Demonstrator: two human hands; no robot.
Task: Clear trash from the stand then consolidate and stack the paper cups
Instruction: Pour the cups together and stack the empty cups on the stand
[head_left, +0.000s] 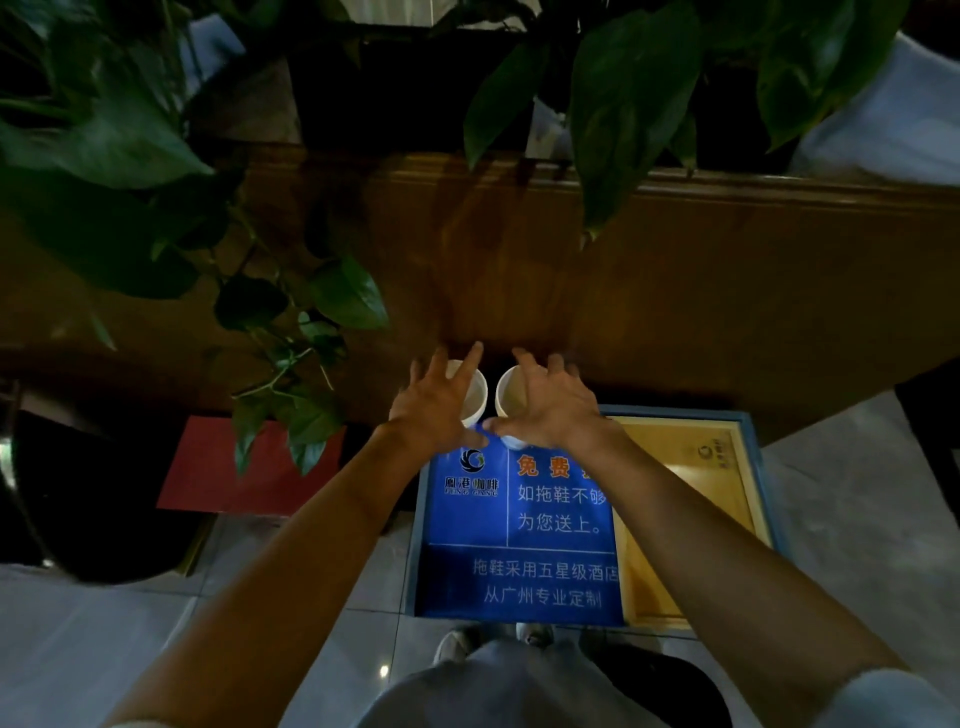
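Observation:
Two white paper cups stand side by side at the far end of a blue stand (519, 582) printed with white and orange writing. My left hand (436, 405) hovers over the left cup (475, 397) with its fingers spread, holding nothing. Over the right cup (511, 395) my right hand (550, 408) is spread too, thumb near the cup's front wall; whether it touches is unclear. Both cups look open at the top, with something pale inside.
A wooden counter wall (519, 270) rises right behind the cups. Green plant leaves (291, 332) hang at left and overhead. A yellow wooden tray (685, 519) lies on the stand's right side. A red panel (218, 467) and a dark round bin (78, 493) sit at left.

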